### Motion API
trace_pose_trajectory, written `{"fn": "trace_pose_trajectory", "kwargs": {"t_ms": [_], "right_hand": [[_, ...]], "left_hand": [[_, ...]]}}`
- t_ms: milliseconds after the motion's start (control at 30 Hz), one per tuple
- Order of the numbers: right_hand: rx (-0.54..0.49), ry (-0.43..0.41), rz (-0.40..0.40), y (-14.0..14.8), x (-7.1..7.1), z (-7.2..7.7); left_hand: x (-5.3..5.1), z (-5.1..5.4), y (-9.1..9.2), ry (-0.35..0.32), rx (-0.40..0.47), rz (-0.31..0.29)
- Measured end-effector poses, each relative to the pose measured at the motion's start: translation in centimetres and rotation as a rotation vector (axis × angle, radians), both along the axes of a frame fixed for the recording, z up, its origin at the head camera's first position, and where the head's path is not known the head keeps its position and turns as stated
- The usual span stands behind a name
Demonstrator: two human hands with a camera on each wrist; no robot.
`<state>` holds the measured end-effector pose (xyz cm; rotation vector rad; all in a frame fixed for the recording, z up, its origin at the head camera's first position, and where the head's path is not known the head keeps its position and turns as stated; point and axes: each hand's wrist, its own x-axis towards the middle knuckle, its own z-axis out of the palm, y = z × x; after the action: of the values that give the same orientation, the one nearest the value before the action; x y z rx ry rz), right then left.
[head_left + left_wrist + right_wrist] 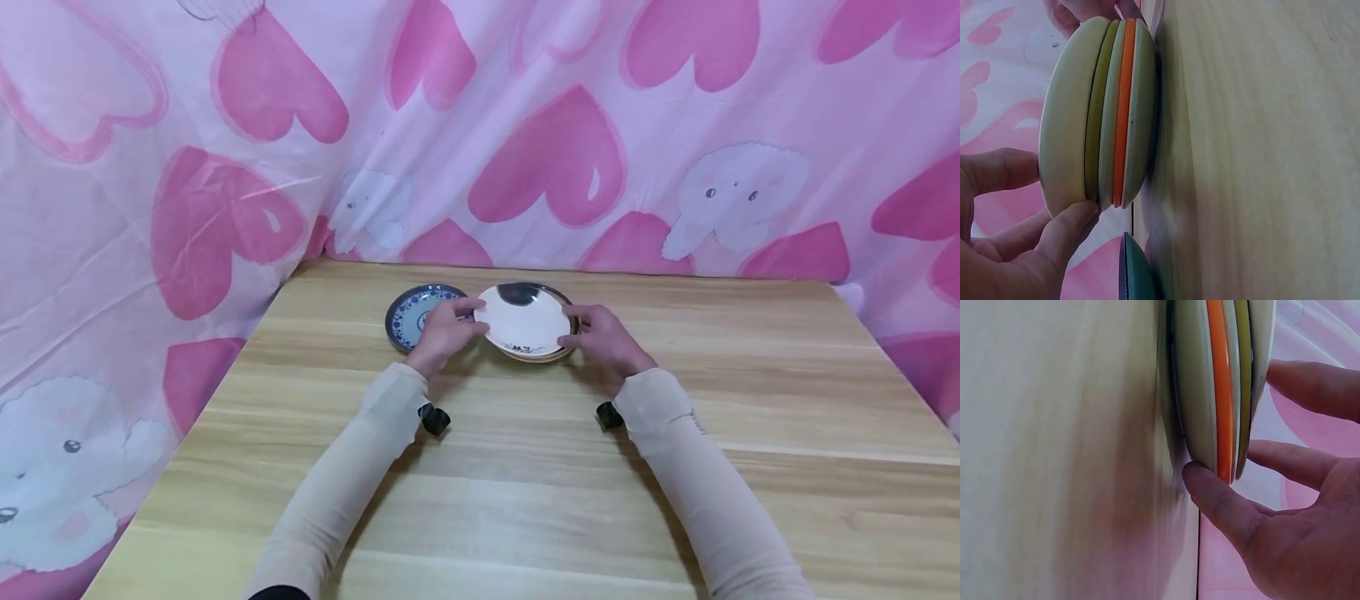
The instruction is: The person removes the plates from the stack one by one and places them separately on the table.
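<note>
The left hand (pixel 444 332) and right hand (pixel 609 340) grip opposite rims of the plate stack (pixel 521 327) between them. Left of the stack, the blue-patterned plate (pixel 410 317) lies nearer the left hand.

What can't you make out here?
Head view: faces of lower plates, beneath the white plate.
Head view: part of the blue-patterned plate, behind the left hand.
Head view: dark marks on the white plate, too small to read.
Right wrist view: end of the plate stack, cut off by top edge.
</note>
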<state>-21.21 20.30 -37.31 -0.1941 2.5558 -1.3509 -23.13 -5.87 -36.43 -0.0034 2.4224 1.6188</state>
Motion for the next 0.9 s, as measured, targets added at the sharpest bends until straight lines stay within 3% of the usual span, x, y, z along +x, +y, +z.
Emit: {"fn": "trace_pose_trajectory", "kwargs": {"t_ms": [167, 667, 900], "right_hand": [[0.000, 0.026, -0.002, 0.2, 0.0, -0.2], [-0.013, -0.008, -0.026, 0.7, 0.1, -0.6], [-0.020, 0.040, -0.012, 0.5, 0.1, -0.7]], "left_hand": [[-0.2, 0.1, -0.1, 0.004, 0.004, -0.009], [-0.2, -0.3, -0.6, -0.042, 0.065, -0.040], [0.1, -0.1, -1.2, -0.045, 0.090, -0.045]]}}
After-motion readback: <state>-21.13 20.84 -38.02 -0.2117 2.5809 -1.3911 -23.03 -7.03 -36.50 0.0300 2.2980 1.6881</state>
